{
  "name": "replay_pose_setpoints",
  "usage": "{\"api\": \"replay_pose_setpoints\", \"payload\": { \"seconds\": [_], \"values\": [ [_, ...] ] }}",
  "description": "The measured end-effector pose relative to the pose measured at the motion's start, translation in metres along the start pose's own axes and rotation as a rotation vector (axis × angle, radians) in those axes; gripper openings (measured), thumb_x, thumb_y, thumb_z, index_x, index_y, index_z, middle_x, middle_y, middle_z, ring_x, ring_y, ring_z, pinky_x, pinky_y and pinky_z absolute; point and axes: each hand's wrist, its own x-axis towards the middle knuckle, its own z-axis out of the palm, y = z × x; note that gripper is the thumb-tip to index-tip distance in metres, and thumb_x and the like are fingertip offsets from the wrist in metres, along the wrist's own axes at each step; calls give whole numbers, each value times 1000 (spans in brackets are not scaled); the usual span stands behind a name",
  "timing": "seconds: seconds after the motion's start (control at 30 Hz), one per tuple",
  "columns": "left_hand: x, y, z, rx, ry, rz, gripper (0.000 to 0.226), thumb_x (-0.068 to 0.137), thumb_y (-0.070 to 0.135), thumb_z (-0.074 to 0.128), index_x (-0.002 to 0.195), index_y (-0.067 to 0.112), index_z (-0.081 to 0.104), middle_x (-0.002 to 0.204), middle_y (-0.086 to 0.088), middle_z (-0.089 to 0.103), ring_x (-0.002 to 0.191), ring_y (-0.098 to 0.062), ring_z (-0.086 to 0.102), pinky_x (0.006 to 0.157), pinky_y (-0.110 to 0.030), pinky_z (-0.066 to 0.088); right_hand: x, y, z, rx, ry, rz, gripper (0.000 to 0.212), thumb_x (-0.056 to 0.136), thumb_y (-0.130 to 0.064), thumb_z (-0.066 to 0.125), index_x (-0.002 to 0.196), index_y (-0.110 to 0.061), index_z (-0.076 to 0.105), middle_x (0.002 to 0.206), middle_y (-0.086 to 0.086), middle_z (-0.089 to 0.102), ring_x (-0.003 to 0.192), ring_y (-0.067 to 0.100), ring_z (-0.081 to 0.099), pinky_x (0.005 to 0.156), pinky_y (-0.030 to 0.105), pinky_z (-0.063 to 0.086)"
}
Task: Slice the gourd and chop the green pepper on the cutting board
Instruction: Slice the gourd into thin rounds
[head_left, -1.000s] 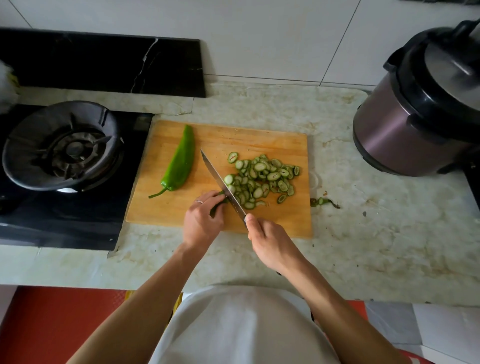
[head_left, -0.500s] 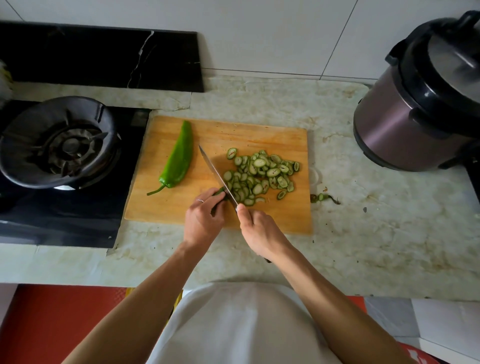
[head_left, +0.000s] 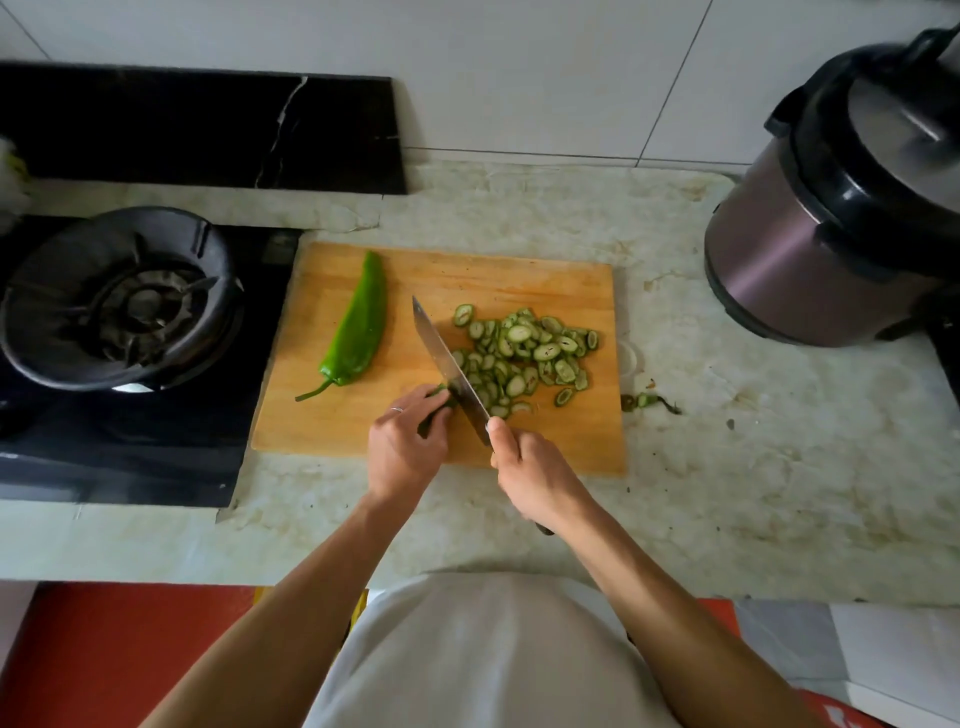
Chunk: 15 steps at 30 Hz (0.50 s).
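Head view: left hand (head_left: 402, 452) pinches the gourd stub (head_left: 435, 397); right hand (head_left: 535, 475) grips the knife (head_left: 447, 364).
Change: stub shorter than 1 second ago; slices (head_left: 524, 353) piled at 3 o'clock.
Meaning: gourd nearly done; pepper (head_left: 358, 327) untouched at 10 o'clock.

left hand (head_left: 402, 452) pinches gourd stub (head_left: 441, 395) | right hand (head_left: 535, 475) grips knife (head_left: 449, 369)

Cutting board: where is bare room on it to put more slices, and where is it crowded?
On the cutting board, bare wood lies along the far edge behind the gourd slices, and in the near left corner below the green pepper. The middle is crowded: knife, left hand, right hand, slices.
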Motion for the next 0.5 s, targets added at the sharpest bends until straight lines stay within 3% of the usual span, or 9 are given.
{"api": "replay_pose_setpoints", "payload": {
  "seconds": [0.1,0.2,0.27,0.4,0.5],
  "values": [
    [0,-2,0,-3,28,8,26,76,-3,80,100,7,79,106,-9,75,97,-22,72,91,-31,55,-5,4,-2,177,27,56,50,103,-52,32,68,-21,52,48,-9,47,44,8,41,48,26,30],
    [-2,-4,1,-29,60,-5,25,75,-2,82,99,8,80,106,-9,75,97,-19,72,92,-28,54,-15,5,-6,185,24,19,53,103,-51,33,67,-17,50,41,-12,48,34,2,42,46,23,29],
    [-3,-4,1,-35,59,-28,25,75,-1,83,98,7,80,107,-9,75,97,-19,72,94,-21,51,-21,4,-8,162,14,-10,51,104,-50,33,68,-18,50,41,-13,49,35,1,42,47,21,28],
    [-4,-3,1,-63,39,-70,25,75,-1,82,99,7,79,109,-10,74,100,-21,72,94,-30,53,-24,1,-10,123,20,-23,51,103,-52,33,69,-20,52,52,-8,50,43,2,42,48,21,30],
    [-3,-3,1,-63,37,-60,25,75,-2,83,98,6,79,108,-10,74,101,-21,71,95,-27,52,-25,-1,-12,84,15,-42,50,104,-51,32,69,-20,51,59,-6,51,51,9,46,54,26,35]
  ]
}}
